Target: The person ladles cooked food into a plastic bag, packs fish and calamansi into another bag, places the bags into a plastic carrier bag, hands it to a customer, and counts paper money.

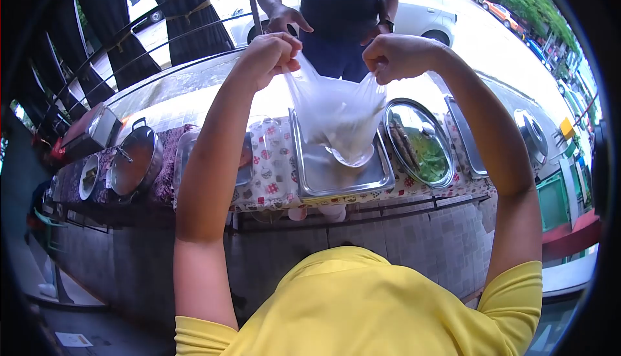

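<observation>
A thin, see-through plastic bag hangs stretched between my two raised hands. My left hand is closed on its upper left corner, and my right hand pinches the upper right corner. Through the film, something pale shows low in the bag, too blurred to name. Beneath it, a white rounded rim shows, perhaps a bowl or container. Below the bag lies a rectangular metal tray on the patterned tablecloth.
Across the table stands a person in dark clothes, hands near the bag. An oval dish with leaves and long brown food is at right. Left are a large pot of reddish food and a small bowl. Another metal tray lies farther right.
</observation>
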A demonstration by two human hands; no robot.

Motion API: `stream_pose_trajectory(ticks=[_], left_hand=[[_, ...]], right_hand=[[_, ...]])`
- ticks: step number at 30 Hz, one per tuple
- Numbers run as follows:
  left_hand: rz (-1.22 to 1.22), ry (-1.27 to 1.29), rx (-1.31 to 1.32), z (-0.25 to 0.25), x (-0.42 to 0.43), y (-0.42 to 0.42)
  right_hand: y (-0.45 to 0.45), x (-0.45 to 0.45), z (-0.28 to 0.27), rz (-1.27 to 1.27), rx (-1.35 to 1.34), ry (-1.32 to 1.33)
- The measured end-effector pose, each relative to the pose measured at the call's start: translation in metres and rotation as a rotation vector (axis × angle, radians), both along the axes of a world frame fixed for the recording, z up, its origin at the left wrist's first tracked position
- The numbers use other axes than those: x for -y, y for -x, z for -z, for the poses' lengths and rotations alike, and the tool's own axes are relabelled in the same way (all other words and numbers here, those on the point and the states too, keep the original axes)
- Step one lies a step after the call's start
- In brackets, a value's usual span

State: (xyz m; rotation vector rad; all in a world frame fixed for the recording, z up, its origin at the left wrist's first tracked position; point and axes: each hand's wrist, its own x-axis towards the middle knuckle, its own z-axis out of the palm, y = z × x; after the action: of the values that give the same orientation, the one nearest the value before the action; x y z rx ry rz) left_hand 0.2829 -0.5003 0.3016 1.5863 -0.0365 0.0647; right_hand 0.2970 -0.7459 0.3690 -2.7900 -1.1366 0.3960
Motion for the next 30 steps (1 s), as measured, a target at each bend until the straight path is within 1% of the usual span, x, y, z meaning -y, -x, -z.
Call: stream_pose_trajectory(ticks=[1, 2, 4, 6, 7, 9, 10, 12, 15, 16, 17, 18, 19, 20, 21, 22, 23, 24, 26, 27, 28, 29, 30], left_hand=[[-0.041, -0.039, -0.022, -0.013, 0.011, 0.001], [-0.037, -0.103, 0.028, -0.017, 0.019, -0.002], [-0.041, -0.246, 0.139, -0.033, 0.027, -0.012], [-0.015, -0.393, 0.082, -0.047, 0.023, -0.038], [-0.035, -0.463, 0.066, -0.057, 0.029, -0.046], [-0.111, -0.689, -0.022, -0.077, 0.048, -0.054], [-0.14, -0.763, -0.056, -0.085, 0.057, -0.054], [-0.156, -0.845, -0.009, -0.082, 0.064, -0.064], [-0.161, -0.965, 0.107, -0.081, 0.077, -0.077], [-0.155, -1.03, 0.123, -0.081, 0.083, -0.081], [-0.108, -1.17, 0.106, -0.082, 0.087, -0.088], [-0.208, -1.161, 0.109, -0.085, 0.096, -0.072], [-0.242, -1.19, 0.202, -0.079, 0.095, -0.079], [-0.285, -1.136, 0.168, -0.073, 0.094, -0.089], [-0.346, -1.09, 0.224, -0.061, 0.091, -0.107], [-0.345, -1.009, 0.233, -0.054, 0.089, -0.117], [-0.402, -0.898, 0.286, -0.051, 0.087, -0.109], [-0.459, -0.787, 0.347, -0.046, 0.091, -0.095], [-0.526, -0.779, 0.491, -0.019, 0.083, -0.078], [-0.375, -0.715, 0.548, -0.013, 0.074, -0.04], [-0.354, -0.818, 0.707, 0.004, 0.064, -0.015], [-0.295, -0.744, 0.751, 0.023, 0.051, 0.017], [-0.243, -0.643, 0.714, 0.039, 0.037, 0.061]], right_hand=[[-0.03, 0.006, 0.009, -0.058, 0.102, -0.048], [-0.038, 0.006, 0.004, -0.071, 0.154, -0.105], [-0.051, 0.004, -0.005, 0.032, 0.251, -0.238], [-0.074, 0.002, -0.009, -0.049, 0.41, -0.342], [-0.08, -0.001, -0.015, -0.043, 0.448, -0.364], [-0.102, -0.004, -0.013, -0.077, 0.472, -0.559], [-0.108, -0.006, -0.014, -0.099, 0.484, -0.578], [-0.117, -0.015, -0.009, -0.029, 0.394, -0.665], [-0.138, -0.021, 0.007, -0.072, 0.324, -0.768], [-0.14, -0.022, 0.009, -0.083, 0.302, -0.753], [-0.145, -0.024, 0.012, -0.084, 0.216, -0.815], [-0.148, -0.027, 0.013, -0.057, 0.239, -0.807], [-0.15, -0.031, 0.011, 0.001, 0.264, -0.797], [-0.165, -0.031, 0.016, -0.122, 0.427, -0.802], [-0.179, -0.033, 0.018, -0.133, 0.499, -0.783], [-0.183, -0.034, 0.019, -0.13, 0.532, -0.791], [-0.186, -0.034, 0.02, -0.043, 0.441, -0.811], [-0.191, -0.034, 0.02, -0.014, 0.453, -0.817], [-0.191, -0.033, 0.017, 0.038, 0.695, -0.799], [-0.188, -0.032, 0.016, 0.071, 0.797, -0.806], [-0.201, -0.03, 0.018, -0.017, 0.863, -0.88], [-0.182, -0.034, 0.015, -0.015, 0.769, -0.932], [-0.191, -0.037, 0.016, -0.222, 0.793, -0.986]])
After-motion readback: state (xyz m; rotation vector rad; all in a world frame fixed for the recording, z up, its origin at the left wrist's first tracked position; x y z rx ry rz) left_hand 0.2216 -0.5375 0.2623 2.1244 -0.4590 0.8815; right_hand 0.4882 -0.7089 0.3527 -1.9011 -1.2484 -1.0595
